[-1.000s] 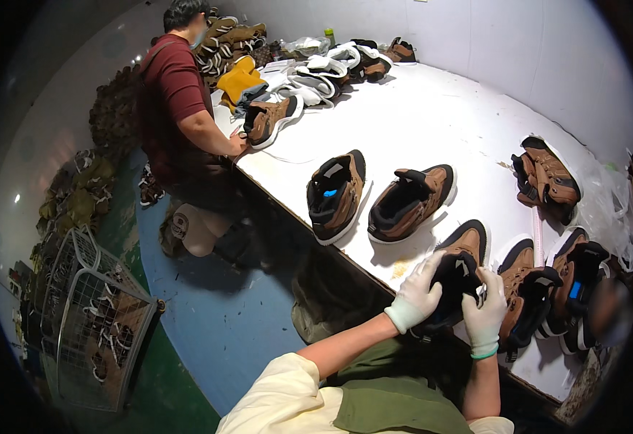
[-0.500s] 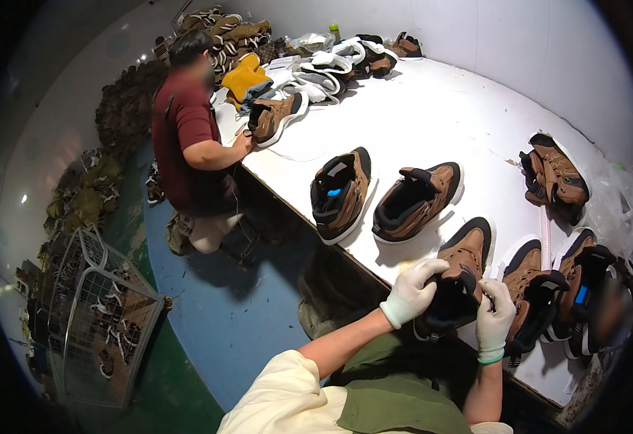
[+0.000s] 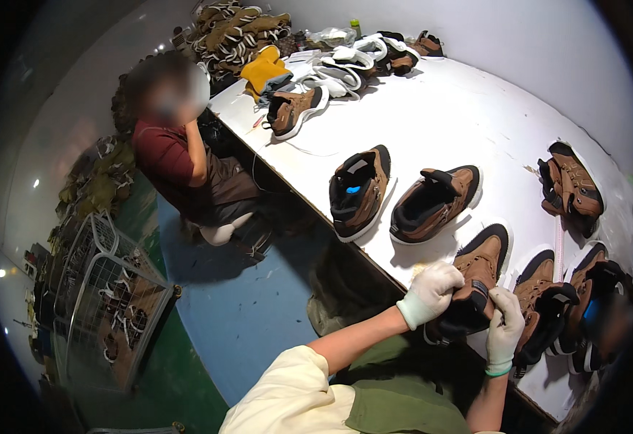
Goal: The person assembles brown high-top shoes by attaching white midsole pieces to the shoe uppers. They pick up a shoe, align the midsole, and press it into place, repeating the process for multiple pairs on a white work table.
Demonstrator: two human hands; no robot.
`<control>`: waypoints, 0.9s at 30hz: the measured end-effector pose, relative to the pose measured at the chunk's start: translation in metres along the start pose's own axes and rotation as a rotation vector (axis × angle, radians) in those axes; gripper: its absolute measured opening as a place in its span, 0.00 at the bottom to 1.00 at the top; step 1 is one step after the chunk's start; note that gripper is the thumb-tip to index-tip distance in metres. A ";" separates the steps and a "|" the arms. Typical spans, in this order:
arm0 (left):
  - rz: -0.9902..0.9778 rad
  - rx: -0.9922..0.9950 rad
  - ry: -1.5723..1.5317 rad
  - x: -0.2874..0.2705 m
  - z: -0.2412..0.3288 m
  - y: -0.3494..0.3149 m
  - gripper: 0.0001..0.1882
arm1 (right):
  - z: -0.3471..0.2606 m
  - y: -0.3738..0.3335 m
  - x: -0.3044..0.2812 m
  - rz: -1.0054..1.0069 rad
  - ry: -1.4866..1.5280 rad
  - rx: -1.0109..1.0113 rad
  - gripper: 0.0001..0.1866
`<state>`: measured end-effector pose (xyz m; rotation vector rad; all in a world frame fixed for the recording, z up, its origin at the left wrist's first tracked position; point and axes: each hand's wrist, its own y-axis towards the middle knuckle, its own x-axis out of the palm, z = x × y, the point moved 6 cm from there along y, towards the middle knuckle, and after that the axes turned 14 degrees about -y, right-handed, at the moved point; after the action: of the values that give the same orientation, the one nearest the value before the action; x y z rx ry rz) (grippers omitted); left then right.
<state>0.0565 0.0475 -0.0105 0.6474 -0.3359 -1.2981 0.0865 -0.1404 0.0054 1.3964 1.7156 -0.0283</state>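
A brown and black high-top shoe [image 3: 484,253] with a white sole sits at the table's front edge, its opening toward me. My left hand [image 3: 432,295], in a white knit glove, is closed on the left side of the shoe's tongue and collar. My right hand [image 3: 503,329], gloved too, pinches the collar's right side. Between them the tongue [image 3: 478,291] stands up with a dark label on it. The fingertips are partly hidden against the shoe. Just right of my right hand is another brown shoe [image 3: 541,296].
Two brown shoes [image 3: 360,192] [image 3: 436,202] stand to the left on the white table [image 3: 432,108]. More shoes [image 3: 573,188] lie at right beside clear plastic [image 3: 624,210]. A co-worker [image 3: 179,159] sits at far left, near heaped shoes [image 3: 237,36]. A wire cart [image 3: 114,304] stands on the floor.
The shoe's tongue now shows upright between my hands, its label facing up. The co-worker has let go of a shoe, leaned back from the table and raised a hand to the head.
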 end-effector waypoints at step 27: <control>0.207 0.040 -0.106 0.012 0.007 -0.011 0.14 | -0.038 -0.005 -0.012 -0.033 -0.275 -0.041 0.28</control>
<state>0.0468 0.0331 -0.0135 0.5624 -0.5039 -1.1314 0.0586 -0.1317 0.0328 1.2708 1.5022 -0.1935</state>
